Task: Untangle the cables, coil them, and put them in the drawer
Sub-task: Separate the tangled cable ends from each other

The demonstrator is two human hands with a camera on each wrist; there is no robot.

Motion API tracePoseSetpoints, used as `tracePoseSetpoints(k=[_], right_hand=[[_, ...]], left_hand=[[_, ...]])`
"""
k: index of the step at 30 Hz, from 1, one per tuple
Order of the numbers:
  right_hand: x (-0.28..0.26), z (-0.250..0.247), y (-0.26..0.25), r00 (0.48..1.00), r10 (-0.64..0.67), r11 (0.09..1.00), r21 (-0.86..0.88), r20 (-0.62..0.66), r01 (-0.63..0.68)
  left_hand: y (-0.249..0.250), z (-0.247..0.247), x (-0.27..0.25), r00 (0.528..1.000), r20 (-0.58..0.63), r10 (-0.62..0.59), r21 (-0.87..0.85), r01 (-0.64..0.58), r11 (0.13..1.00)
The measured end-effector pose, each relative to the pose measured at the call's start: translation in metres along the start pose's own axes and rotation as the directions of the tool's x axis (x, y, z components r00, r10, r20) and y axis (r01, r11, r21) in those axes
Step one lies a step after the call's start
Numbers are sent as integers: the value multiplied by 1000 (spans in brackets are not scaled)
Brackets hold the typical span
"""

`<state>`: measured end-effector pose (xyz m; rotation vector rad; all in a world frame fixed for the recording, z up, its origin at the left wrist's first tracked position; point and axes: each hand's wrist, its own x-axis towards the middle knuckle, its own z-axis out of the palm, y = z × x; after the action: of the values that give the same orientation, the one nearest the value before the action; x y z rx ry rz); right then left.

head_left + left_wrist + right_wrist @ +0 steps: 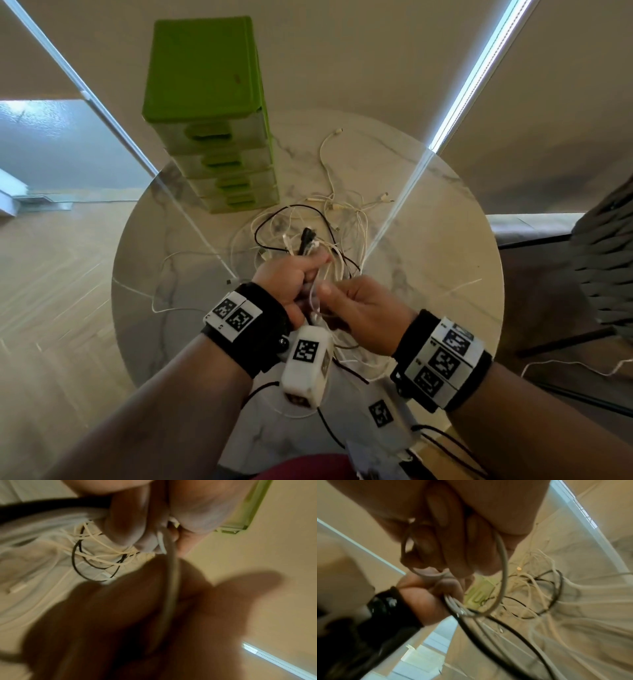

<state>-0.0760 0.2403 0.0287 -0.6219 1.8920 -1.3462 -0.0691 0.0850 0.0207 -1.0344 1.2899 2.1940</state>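
A tangle of white and black cables (308, 222) lies in the middle of the round marble table (428, 240). My left hand (298, 277) grips a bundle of these cables above the table, and a black plug (306, 240) sticks out past its fingers. Just to its right, my right hand (337, 294) pinches a white cable (315, 298) from that bundle. In the right wrist view the white cable loop (502, 561) curls round my right fingers (453, 547). The green drawer unit (205, 113) stands at the table's far left, its drawers closed.
More white cable ends (329, 144) trail toward the table's far side, right of the drawer unit. A thin white lead (164, 305) hangs over the left rim. A dark woven chair (603, 246) stands to the right. Wooden floor (51, 274) lies to the left.
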Motion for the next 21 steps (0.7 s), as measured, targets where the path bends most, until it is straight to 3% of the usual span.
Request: tracePoseSetpoints(k=[2, 3, 5, 7, 8, 10, 14, 17, 19, 21], right_hand=[[0, -1, 5, 991, 117, 977, -186, 64, -104], [0, -3, 7, 989, 144, 973, -189, 41, -134], [5, -9, 9, 969, 224, 965, 158, -99, -207], [16, -16, 10, 920, 363, 784, 581, -145, -218], [21, -17, 8, 898, 418, 693, 688, -137, -217], [27, -16, 2, 864, 487, 583, 784, -129, -212], [29, -13, -6, 885, 466, 403, 892, -10, -202], [34, -16, -4, 848, 530, 242, 962, -22, -126], [38, -17, -2, 813, 580, 235, 966, -50, -108], [39, -19, 1, 811, 578, 295, 949, -88, -107]], left_hand=[[3, -2, -1, 998, 30, 54, 2, -54, 999], [4, -4, -2, 997, 59, 57, 36, -60, 998], [4, -5, -8, 995, 97, 23, 140, -37, 989], [3, -3, -15, 989, 143, -40, 246, 4, 969], [2, -1, -17, 984, 164, -64, 290, 14, 957], [0, -1, -19, 977, 193, -86, 338, 16, 941], [1, -10, -22, 962, 258, -90, 312, 5, 950], [1, -17, -24, 946, 303, -115, 332, 8, 943], [0, -18, -25, 933, 338, -122, 355, -6, 935], [-3, -14, -20, 949, 310, -57, 286, -36, 958]])
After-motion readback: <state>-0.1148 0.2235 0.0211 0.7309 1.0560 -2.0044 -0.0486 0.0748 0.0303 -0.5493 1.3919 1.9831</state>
